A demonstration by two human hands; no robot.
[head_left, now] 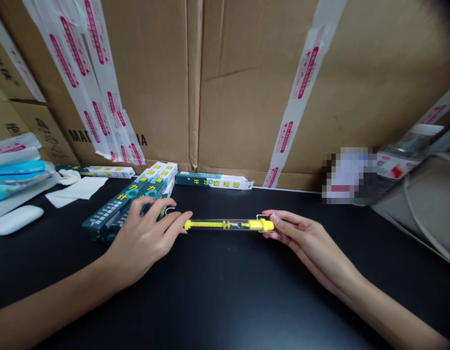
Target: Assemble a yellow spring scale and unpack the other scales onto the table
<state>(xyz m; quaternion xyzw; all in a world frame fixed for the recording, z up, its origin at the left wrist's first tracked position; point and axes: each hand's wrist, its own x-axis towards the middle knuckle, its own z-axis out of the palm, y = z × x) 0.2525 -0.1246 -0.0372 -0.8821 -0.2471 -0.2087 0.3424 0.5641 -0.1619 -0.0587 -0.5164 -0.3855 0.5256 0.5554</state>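
One tubular spring scale (208, 224), clear and smooth-walled with yellow fittings, lies horizontally between both hands above the matte black tabletop (225, 291). The left hand (145, 236) pinches its left end; the right hand (305, 234) grips the yellow end cap near a bent-wire loop (261, 215). At least four long rectangular cartons (214, 181) are visible, several legibly marked "测力计". Red-printed tape (296, 97) crosses the corrugated cardboard (239, 112) behind.

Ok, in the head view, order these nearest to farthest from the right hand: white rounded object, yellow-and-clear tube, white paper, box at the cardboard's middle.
1. Yellow-and-clear tube: right end in the right hand.
2. Middle box: beyond the tube, by the cardboard.
3. White paper: off to the left.
4. White rounded object: far left.
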